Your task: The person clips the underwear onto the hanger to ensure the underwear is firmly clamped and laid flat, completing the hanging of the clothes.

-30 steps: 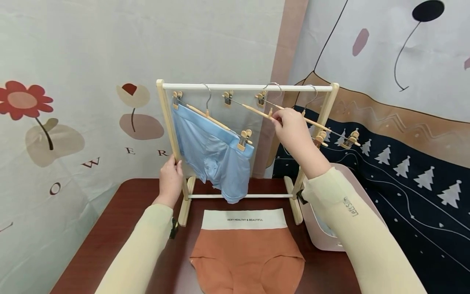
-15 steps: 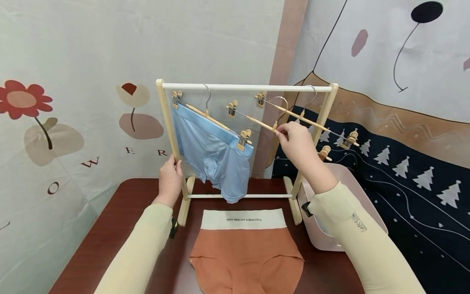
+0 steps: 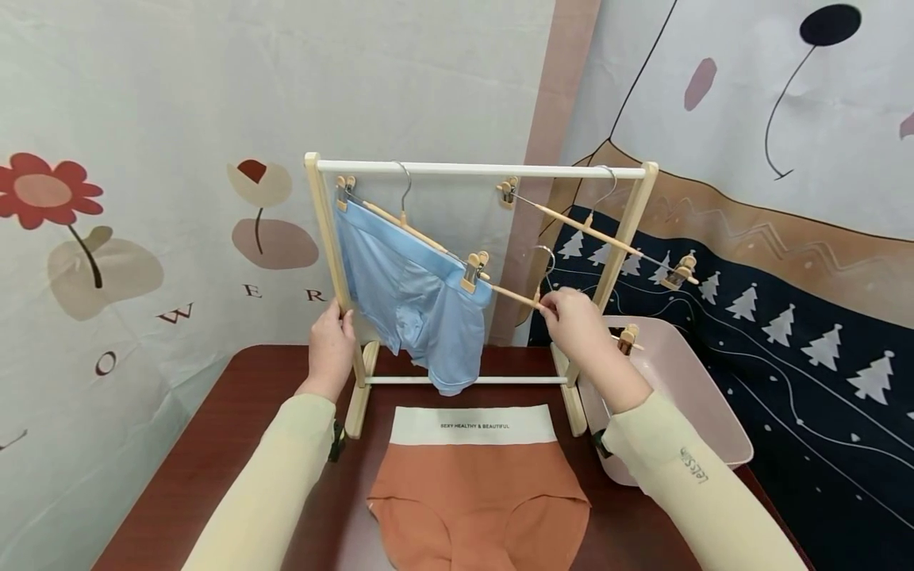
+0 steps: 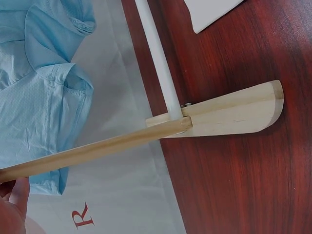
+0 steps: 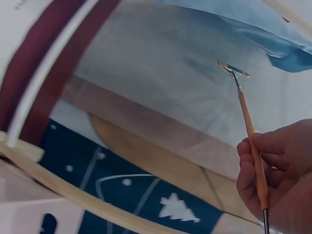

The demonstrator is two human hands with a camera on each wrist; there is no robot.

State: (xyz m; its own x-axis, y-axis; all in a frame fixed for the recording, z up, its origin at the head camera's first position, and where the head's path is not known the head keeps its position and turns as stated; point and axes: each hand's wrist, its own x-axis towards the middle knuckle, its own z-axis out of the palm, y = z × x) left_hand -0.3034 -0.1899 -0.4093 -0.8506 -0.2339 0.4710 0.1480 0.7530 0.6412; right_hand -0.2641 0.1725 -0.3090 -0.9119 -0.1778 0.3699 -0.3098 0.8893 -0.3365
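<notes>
My left hand [image 3: 332, 353] grips the left post of a small wooden clothes rack [image 3: 464, 168]. In my right hand [image 3: 577, 329] is a clip hanger [image 3: 516, 297], pinched near the middle of its wooden bar. Its hook stands free, below the rail. The right wrist view shows fingers and thumb around that bar [image 5: 253, 141]. Light blue boxer briefs [image 3: 421, 305] hang at the rack's left, clipped to another hanger, and partly hide the held hanger's far end. On the table below lie brown briefs [image 3: 485, 507] with a white waistband, spread flat.
Another clip hanger [image 3: 596, 234] hangs on the rail at the right with nothing clipped to it. A pale pink bin [image 3: 685, 381] stands right of the rack on the dark red table [image 3: 214, 476]. Printed cloth [image 3: 178, 95] forms the backdrop.
My right hand has lifted the middle hanger off the rail and brought it down below. Its hook was near the rail before. My left hand has stayed on the post.
</notes>
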